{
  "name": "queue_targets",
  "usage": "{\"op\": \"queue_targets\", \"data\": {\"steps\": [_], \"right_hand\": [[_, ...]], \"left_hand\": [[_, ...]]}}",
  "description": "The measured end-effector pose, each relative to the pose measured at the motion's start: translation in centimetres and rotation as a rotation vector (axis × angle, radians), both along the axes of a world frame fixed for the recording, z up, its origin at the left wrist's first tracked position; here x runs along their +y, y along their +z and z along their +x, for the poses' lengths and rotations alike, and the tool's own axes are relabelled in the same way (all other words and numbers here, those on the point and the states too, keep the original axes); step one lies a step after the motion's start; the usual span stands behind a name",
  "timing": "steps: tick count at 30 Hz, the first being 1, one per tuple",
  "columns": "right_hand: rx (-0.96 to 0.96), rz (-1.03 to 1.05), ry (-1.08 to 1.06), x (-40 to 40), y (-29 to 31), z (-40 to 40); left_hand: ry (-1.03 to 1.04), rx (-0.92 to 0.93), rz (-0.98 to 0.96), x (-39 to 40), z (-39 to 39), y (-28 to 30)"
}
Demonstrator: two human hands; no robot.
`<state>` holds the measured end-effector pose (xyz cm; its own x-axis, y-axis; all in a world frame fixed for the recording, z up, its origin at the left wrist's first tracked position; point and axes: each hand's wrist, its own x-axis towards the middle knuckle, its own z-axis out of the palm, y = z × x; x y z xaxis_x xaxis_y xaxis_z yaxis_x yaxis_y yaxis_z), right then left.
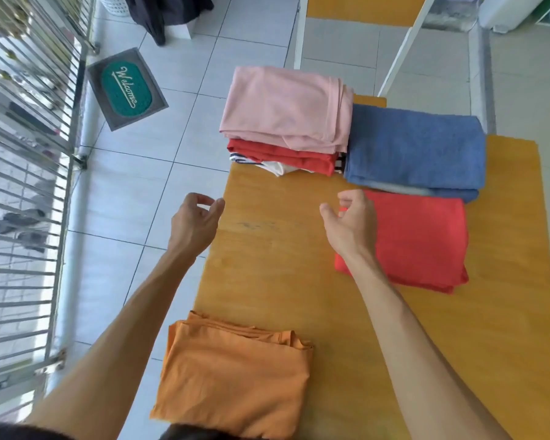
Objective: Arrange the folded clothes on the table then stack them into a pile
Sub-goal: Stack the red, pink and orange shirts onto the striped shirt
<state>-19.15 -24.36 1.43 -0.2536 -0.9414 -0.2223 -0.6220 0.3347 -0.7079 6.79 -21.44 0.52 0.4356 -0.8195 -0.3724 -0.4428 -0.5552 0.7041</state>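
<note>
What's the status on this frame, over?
Left hand and right hand open, holding nothing. Pink-topped pile started; blue, red, orange folds still separate. Nothing in the way.

A yellow wooden surface (267, 249) fills the centre and right of the frame. At its upper left edge a folded pink cloth (286, 109) lies on a folded red garment (283, 157), forming a pile. Just right of the pile lies a folded blue towel (416, 150), and just below that a folded coral-red cloth (426, 242). A folded orange cloth (235, 376) lies at lower left, overhanging the edge.
</note>
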Motion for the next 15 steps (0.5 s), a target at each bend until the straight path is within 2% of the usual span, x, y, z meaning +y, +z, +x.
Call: {"op": "queue_targets", "data": {"steps": [4,9,13,15], "right_hand": [[0.023,0.128,0.116,7.4,-1.1,0.0],[0.082,0.354,0.225,15.8,-2.6,-0.5],[0.141,0.326,0.254,20.6,-3.1,-1.1],[0.175,0.343,0.27,21.9,-3.3,-1.2]], "left_hand": [[-0.028,-0.029,0.044,6.5,-1.1,-0.1],[0.002,-0.164,0.119,14.4,-0.8,-1.9],[-0.031,-0.123,0.362,19.5,0.2,-3.3],[-0.045,-0.112,0.414,21.2,0.4,-3.7]]}}
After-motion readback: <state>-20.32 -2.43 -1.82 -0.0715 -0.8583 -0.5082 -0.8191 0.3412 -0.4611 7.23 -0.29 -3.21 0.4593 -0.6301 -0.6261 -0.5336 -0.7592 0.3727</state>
